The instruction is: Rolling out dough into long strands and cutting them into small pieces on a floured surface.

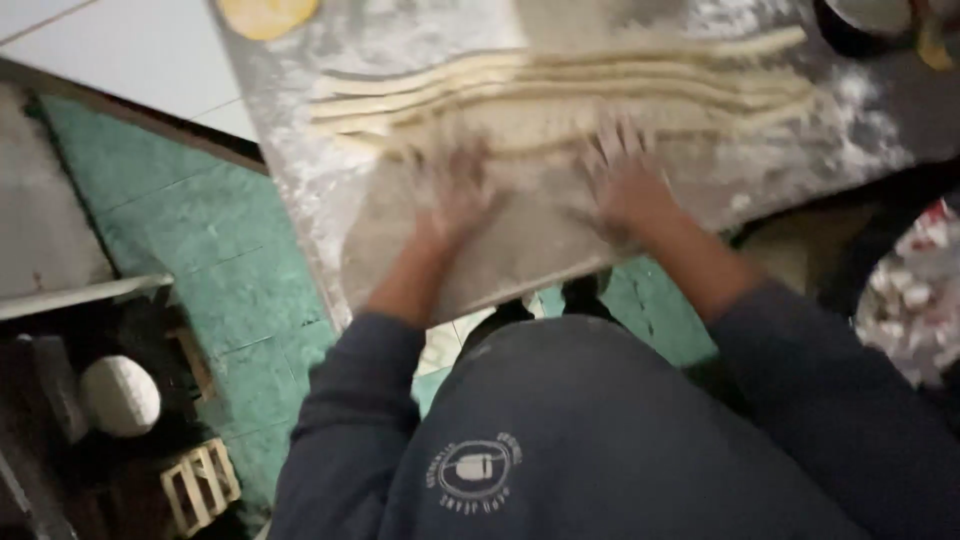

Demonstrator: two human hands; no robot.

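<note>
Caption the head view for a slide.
Both hands, left and right, press on dough ropes across a floured board.

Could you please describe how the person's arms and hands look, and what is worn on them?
Both arms wear dark blue-grey sleeves, pushed up so the forearms are bare. The left hand and right hand are bare, without gloves, and look dusted with flour. The picture is blurred, so rings or a watch cannot be told. The same dark garment carries a small round pale emblem on its front.

You have about five long dough ropes [560, 90] across the upper middle, one yellow dough disc [266, 14] at upper left, and two hands, left hand [462, 195], right hand [628, 180], on the floured board [300, 180]
</note>
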